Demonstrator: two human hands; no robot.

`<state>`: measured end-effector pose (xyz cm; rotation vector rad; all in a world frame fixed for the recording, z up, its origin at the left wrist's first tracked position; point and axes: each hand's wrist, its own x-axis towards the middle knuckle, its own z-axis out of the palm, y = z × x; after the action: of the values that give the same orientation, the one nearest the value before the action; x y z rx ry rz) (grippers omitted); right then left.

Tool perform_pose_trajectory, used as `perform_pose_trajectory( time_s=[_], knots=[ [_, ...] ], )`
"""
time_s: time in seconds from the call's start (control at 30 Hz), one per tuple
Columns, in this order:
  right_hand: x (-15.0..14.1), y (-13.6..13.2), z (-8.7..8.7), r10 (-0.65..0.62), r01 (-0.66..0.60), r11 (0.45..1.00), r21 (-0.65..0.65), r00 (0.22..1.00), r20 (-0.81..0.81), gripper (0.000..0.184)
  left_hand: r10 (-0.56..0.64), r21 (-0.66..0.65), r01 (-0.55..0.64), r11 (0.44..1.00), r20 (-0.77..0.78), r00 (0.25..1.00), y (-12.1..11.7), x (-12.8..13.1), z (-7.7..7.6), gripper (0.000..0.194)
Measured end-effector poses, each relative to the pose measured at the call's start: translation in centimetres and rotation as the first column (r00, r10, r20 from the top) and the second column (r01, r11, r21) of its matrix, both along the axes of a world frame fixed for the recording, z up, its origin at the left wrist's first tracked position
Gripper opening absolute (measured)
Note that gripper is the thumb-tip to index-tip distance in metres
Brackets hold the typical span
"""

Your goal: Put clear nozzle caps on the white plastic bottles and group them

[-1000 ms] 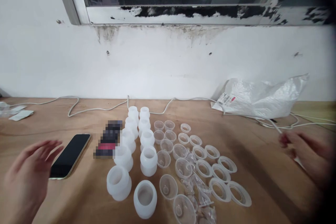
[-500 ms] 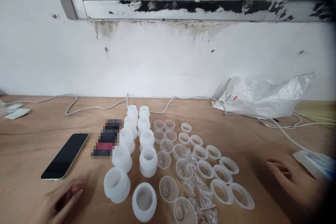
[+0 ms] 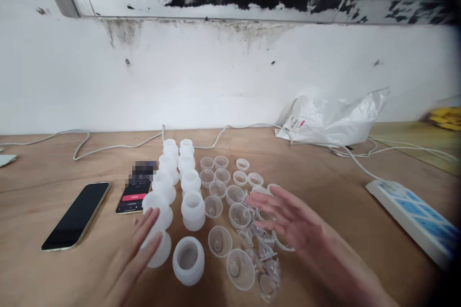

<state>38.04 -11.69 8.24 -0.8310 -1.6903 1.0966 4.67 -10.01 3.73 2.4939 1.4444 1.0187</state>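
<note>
My left hand (image 3: 135,247), fingers stretched out, is over the near end of the left row of white rounded jars (image 3: 189,261); whether it touches them I cannot tell. Two rows of these jars run away from me, several of them stacked in pairs. My right hand (image 3: 288,213) is spread open above white plastic rings (image 3: 255,179) and hides some of them. Between jars and rings stand several clear plastic cups (image 3: 220,241). A pile of small clear plastic pieces (image 3: 265,252) lies beside the cups, near my right fingers. Neither hand holds anything.
A dark-screened phone (image 3: 77,216) lies at the left, with a second phone (image 3: 135,197) showing a lit screen closer to the jars. At the right are a white power strip (image 3: 406,216) and a crumpled plastic bag (image 3: 331,120). A white cable (image 3: 216,141) runs along the wall.
Both hands have come inward from the sides, the left over the jars and the right over the rings. The camera view has shifted to the right. The objects have kept their arrangement.
</note>
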Motion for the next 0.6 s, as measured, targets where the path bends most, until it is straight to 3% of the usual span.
perform_pose_trajectory(
  time_s=[0.07, 0.13, 0.2, 0.27, 0.37, 0.47, 0.6],
  knots=[
    [-0.4, -0.3, -0.4, -0.011, 0.011, 1.000, -0.005, 1.000, 0.012, 0.053, -0.072, 0.049, 0.073, 0.996, -0.027, 0.997, -1.0, 1.5, 0.9, 0.062],
    [-0.2, -0.7, -0.8, -0.110, 0.108, 0.993, 0.039, 0.993, 0.031, 0.046, -0.134, 0.142, 0.145, 0.979, -0.081, 0.988, -1.5, 2.0, 1.8, 0.060],
    [0.3, -1.0, -1.0, -0.259, 0.244, 0.959, 0.143, 0.961, 0.098, 0.035, -0.125, 0.162, 0.137, 0.977, -0.083, 0.989, -1.6, 2.0, 2.5, 0.059],
    [0.5, -1.1, -0.9, -0.354, 0.283, 0.909, 0.305, 0.912, 0.208, 0.029, -0.091, 0.115, 0.096, 0.989, -0.043, 0.995, -1.5, 1.8, 2.9, 0.054],
    [-0.1, -1.2, -0.5, -0.334, 0.071, 0.854, 0.516, 0.835, 0.437, 0.027, -0.066, 0.039, 0.067, 0.997, -0.017, 0.998, -1.4, 1.6, 2.9, 0.047],
    [-1.3, -1.2, -0.4, -0.295, -0.155, 0.806, 0.571, 0.732, 0.615, 0.033, -0.070, 0.028, 0.071, 0.997, -0.044, 0.997, -1.3, 1.5, 2.6, 0.048],
    [-2.3, -1.1, -0.9, -0.382, -0.100, 0.799, 0.593, 0.678, 0.629, 0.052, 0.010, 0.209, 0.011, 0.978, -0.102, 0.995, -1.2, 1.8, 2.8, 0.051]
  ],
)
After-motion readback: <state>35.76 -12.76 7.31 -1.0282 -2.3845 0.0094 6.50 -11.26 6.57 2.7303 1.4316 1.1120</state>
